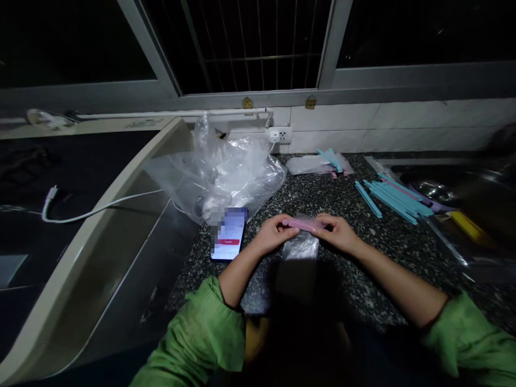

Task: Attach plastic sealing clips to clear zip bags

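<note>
Head view: shows 2 bare hands at work over a black-and-white speckled stone counter (338,194). Finds the left hand (277,234) with thumb and fingertips clamped on the left end of a slim, flat pink strip (297,223). Finds the right hand (337,232) with thumb and fingers pinched together on the strip's right end, along with thin clear film (313,220). Cannot tell the exact fit of film around strip. Places the strip near level between the hands, across the far end of a flat, clear plastic packet (300,251) with a silvery sheen. Notes rolled green fabric sleeves (209,328) on the arms.

Records, beside the left forearm, a dark-edged smartphone (230,236) with a lit, partly pixelated screen. Records behind it a large, crumpled, clear plastic bag (245,172), and farther left a white cable (105,207).

Records to the right a loose pile of pale-blue flat strips (391,199), with pink showing among them, and 1 separate blue strip (368,199) just beside the pile. Lists clear plastic packets (308,164) near the white tiled wall (330,124), together with more blue and pink strips. Lists also a white wall socket (285,134) with a white adapter (274,136) fitted.
</note>
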A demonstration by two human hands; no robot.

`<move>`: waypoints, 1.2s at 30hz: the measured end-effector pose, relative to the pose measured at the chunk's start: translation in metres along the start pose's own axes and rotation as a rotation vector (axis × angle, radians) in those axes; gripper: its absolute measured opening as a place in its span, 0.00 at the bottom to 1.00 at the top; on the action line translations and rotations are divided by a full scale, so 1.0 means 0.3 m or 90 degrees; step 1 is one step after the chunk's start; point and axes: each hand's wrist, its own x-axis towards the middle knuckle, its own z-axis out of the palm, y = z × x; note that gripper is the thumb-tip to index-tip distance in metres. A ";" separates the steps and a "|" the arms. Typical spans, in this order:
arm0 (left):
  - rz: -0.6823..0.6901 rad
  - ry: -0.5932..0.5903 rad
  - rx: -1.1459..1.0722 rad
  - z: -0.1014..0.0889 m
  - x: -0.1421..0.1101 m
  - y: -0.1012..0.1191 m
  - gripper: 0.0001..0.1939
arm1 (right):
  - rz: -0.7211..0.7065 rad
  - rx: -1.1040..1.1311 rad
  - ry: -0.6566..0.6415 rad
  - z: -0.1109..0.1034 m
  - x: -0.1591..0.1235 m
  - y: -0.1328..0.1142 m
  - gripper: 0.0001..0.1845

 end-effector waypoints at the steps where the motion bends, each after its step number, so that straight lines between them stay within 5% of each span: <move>1: 0.004 0.005 -0.008 0.001 0.001 0.000 0.17 | 0.010 0.005 -0.004 0.007 0.001 -0.003 0.19; 10: 0.055 0.201 -0.092 -0.016 0.018 -0.018 0.17 | 0.173 0.112 0.000 0.047 0.004 0.012 0.21; 23: 0.064 0.225 -0.094 -0.017 0.023 -0.031 0.15 | 0.094 0.036 0.010 0.064 -0.011 0.028 0.18; 30: 0.022 0.199 -0.092 -0.018 0.024 -0.037 0.16 | -0.083 -0.144 0.232 0.019 -0.012 0.053 0.14; 36: 0.011 0.115 -0.139 -0.005 0.028 -0.053 0.18 | -0.315 -0.443 0.206 0.015 -0.010 0.044 0.08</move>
